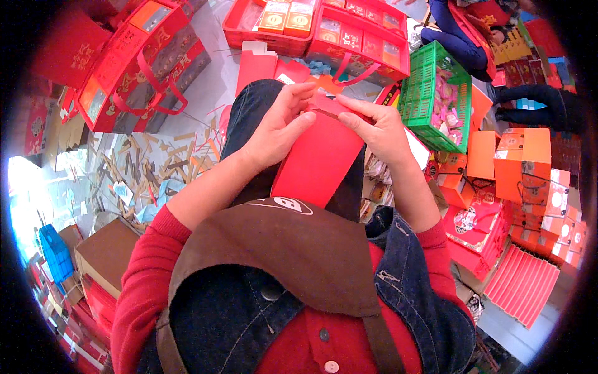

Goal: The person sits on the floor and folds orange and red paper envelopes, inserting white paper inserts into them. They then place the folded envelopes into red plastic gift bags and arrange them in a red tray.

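A long red card box (314,162) lies tilted over my lap, its near end by the brown apron (280,249). Its far end has a folded edge or flap (327,106) between my two hands. My left hand (286,124) grips the upper left corner, thumb along the red face and fingers curled at the top. My right hand (377,128) grips the upper right corner, thumb and forefinger pressed on the folded edge.
Red gift bags (143,75), a red crate of boxes (268,43), and a green crate (436,100) of pink packets surround me. Stacked orange boxes (523,162) stand right; cardboard scraps (162,162) litter the left floor. Other people's dark-clothed legs (467,43) show upper right.
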Tool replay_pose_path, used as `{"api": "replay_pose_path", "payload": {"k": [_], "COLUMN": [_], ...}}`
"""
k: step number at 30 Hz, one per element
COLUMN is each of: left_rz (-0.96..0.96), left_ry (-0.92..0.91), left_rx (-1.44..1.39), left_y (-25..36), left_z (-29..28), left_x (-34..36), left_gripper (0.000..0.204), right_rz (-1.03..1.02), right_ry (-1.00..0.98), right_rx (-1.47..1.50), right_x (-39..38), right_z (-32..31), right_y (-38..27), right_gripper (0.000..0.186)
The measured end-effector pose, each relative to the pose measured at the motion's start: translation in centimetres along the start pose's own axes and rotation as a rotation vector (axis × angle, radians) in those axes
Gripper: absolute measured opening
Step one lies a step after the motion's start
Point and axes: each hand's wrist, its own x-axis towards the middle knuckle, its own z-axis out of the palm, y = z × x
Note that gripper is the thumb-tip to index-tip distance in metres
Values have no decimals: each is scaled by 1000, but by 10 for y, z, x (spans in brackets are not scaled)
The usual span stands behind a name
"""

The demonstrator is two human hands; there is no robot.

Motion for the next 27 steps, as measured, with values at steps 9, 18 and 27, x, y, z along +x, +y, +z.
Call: {"api": "replay_pose_path", "payload": {"k": [9,18,27], "left_rz": [-4,-48,110], "left_ry": [-98,-110,-64], "left_rx": [-58,-23,164], "left_y": [0,8,6], "left_z": [-1,-1,5], "left_x": [-1,-4,-4], "left_gripper": [47,34,22], "right_rz": [103,1,-110], "right_ry": [27,105,222], "right_rx": [127,207,243], "right_x": [4,-3,-24], "right_z": [2,15,22], "right_y": [-12,-12,-11], "right_gripper": [28,19,17]}}
